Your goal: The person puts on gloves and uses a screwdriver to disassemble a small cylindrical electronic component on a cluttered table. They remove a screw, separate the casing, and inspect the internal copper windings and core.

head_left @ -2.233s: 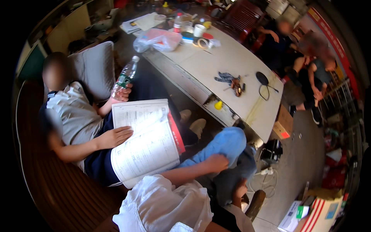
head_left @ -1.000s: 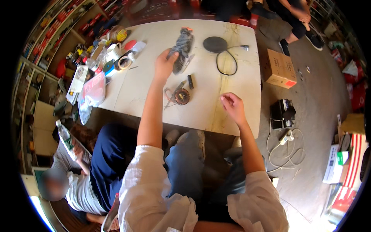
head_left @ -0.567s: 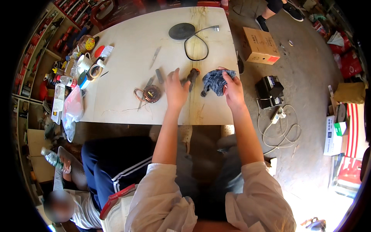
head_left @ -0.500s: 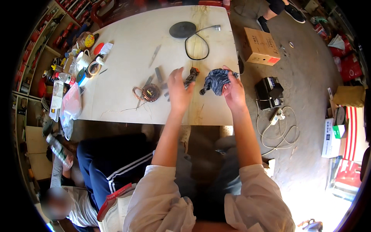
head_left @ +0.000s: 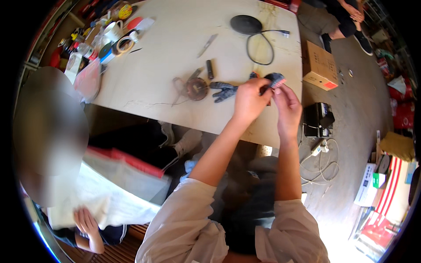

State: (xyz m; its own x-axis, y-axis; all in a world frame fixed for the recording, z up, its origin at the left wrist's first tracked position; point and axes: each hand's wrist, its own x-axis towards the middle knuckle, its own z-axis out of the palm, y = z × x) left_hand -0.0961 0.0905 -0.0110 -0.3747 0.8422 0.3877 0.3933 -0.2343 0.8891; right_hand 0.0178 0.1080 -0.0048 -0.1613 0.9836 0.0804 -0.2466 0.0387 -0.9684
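Observation:
A dark grey knitted glove point(head_left: 275, 79) with a reddish edge is bunched up between my two hands over the table's right part. My left hand point(head_left: 251, 100) has its fingers closed on the glove, its thumb near the opening. With bent fingers my right hand point(head_left: 288, 109) pinches the glove's edge from the right. A second mottled grey glove point(head_left: 223, 91) lies on the table, its fingers pointing left; my left hand partly hides it. Left of that glove are a short black cylinder point(head_left: 209, 69) and a round brown coil point(head_left: 197, 89) with loose copper wire.
Farther back on the table point(head_left: 175, 57) lie a black disc point(head_left: 245, 24), a looped black cable point(head_left: 272, 51) and a thin blade point(head_left: 207, 45). Tape, a mug and bottles crowd the left edge. A carton point(head_left: 319, 65) and black box point(head_left: 319, 120) stand on the floor; people sit left and far right.
My hands have come together on the glove that my right hand held. My left hand went from spread to closed. The view has shifted, and a person at left has leaned in closer.

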